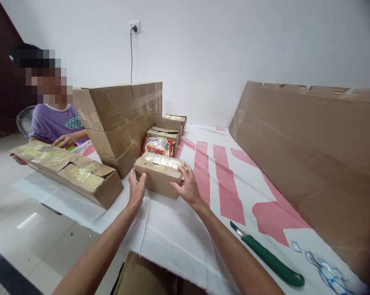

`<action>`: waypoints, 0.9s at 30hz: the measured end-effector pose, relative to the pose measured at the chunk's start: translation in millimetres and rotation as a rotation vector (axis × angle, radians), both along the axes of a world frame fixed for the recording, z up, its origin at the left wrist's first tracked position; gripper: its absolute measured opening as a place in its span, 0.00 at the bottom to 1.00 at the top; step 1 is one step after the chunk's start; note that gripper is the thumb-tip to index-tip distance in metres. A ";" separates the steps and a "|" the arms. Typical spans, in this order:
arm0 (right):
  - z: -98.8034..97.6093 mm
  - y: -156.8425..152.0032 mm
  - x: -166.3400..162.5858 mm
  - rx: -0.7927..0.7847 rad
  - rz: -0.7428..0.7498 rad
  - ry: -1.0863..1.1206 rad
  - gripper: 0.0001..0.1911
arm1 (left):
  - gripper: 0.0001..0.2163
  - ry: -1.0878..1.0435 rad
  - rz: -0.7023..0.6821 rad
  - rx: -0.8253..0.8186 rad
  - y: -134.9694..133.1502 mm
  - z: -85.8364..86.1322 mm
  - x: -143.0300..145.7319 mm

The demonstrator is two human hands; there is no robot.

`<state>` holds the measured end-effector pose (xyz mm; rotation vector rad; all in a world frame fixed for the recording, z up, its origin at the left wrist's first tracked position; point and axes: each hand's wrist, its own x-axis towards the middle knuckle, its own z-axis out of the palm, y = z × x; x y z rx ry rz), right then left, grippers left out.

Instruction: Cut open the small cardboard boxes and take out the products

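Observation:
A small cardboard box (159,178) taped across its top rests on the covered table in front of me. At its left end is my left hand (137,187), thumb and fingers pressed against the side. My right hand (186,184) grips the other end, with the thumb on the front and the fingers over the top corner. Right behind this box lies a clear and red plastic food packet (158,146). More small cardboard boxes (164,134) stand in a row behind the packet.
Stacked large cartons (116,119) rise at the left, with taped boxes (107,189) in front. A person (57,123) sits beyond them. A green-handled knife (271,260) lies at the right front, blade pointing away. A big cardboard sheet or carton (310,151) borders the right.

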<state>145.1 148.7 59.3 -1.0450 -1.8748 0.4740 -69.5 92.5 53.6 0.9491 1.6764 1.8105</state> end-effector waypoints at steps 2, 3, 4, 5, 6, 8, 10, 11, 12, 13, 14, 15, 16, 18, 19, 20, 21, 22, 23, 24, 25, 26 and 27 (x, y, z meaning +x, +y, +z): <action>0.4 14.8 -16.3 0.031 -0.021 -0.016 0.33 | 0.37 0.008 0.003 -0.009 -1.4 -11.1 10.9; 1.2 21.6 -24.1 0.039 -0.029 -0.030 0.33 | 0.38 0.007 -0.025 -0.019 -2.0 -16.7 16.3; 2.2 28.0 -31.8 0.043 -0.035 -0.042 0.33 | 0.38 0.002 -0.062 -0.032 -1.5 -21.9 20.9; 3.1 33.9 -39.2 0.043 -0.040 -0.051 0.33 | 0.38 -0.004 -0.103 -0.047 0.5 -26.3 24.4; 3.9 39.4 -46.2 0.039 -0.042 -0.057 0.34 | 0.37 -0.011 -0.140 -0.063 4.1 -29.8 26.7; 4.5 48.5 -56.9 0.021 -0.039 -0.055 0.36 | 0.36 -0.018 -0.191 -0.095 14.1 -33.7 27.9; 3.2 54.4 -60.9 0.002 -0.017 -0.035 0.40 | 0.35 -0.016 -0.220 -0.118 22.7 -33.5 27.2; 1.7 55.8 -59.7 -0.006 0.000 -0.017 0.42 | 0.35 -0.011 -0.236 -0.127 23.9 -32.1 27.2; -0.4 55.8 -56.4 -0.012 0.020 0.005 0.44 | 0.34 -0.004 -0.257 -0.133 21.8 -29.7 27.9; -3.1 54.3 -51.4 -0.020 0.039 0.030 0.46 | 0.33 0.004 -0.282 -0.137 16.0 -26.6 29.4; -6.3 51.3 -45.1 -0.031 0.049 0.057 0.47 | 0.31 0.008 -0.309 -0.143 6.2 -22.7 31.9; -9.8 46.6 -38.1 -0.047 0.046 0.083 0.47 | 0.28 0.020 -0.351 -0.142 -7.4 -18.0 34.9; -13.4 40.3 -31.0 -0.065 0.034 0.106 0.47 | 0.24 0.045 -0.404 -0.127 -24.0 -12.4 38.2; -19.0 23.9 -18.9 -0.100 0.005 0.130 0.41 | 0.15 0.156 -0.540 -0.042 -61.5 1.7 43.6; -20.3 14.5 -15.1 -0.108 0.002 0.128 0.37 | 0.12 0.237 -0.582 0.034 -79.6 9.9 44.5; -20.4 4.6 -13.4 -0.108 0.018 0.117 0.33 | 0.10 0.306 -0.563 0.106 -95.8 18.4 43.6; -19.1 -5.4 -14.3 -0.102 0.052 0.099 0.30 | 0.10 0.369 -0.481 0.177 -109.2 26.4 40.5; -16.6 -15.3 -17.9 -0.093 0.098 0.078 0.28 | 0.09 0.415 -0.343 0.233 -119.6 33.5 35.3; -13.1 -24.8 -24.3 -0.080 0.152 0.058 0.28 | 0.10 0.447 -0.172 0.273 -127.0 39.1 28.3; -8.9 -33.7 -33.5 -0.066 0.210 0.040 0.30 | 0.10 0.465 0.005 0.299 -131.6 42.9 20.0; -4.4 -41.9 -45.2 -0.051 0.265 0.024 0.34 | 0.12 0.466 0.166 0.310 -133.8 44.9 11.2; 0.2 -49.3 -58.8 -0.034 0.313 0.005 0.40 | 0.14 0.453 0.298 0.310 -134.2 45.1 2.4; 4.7 -55.7 -73.9 -0.015 0.353 -0.017 0.46 | 0.17 0.430 0.400 0.300 -133.1 43.9 -5.7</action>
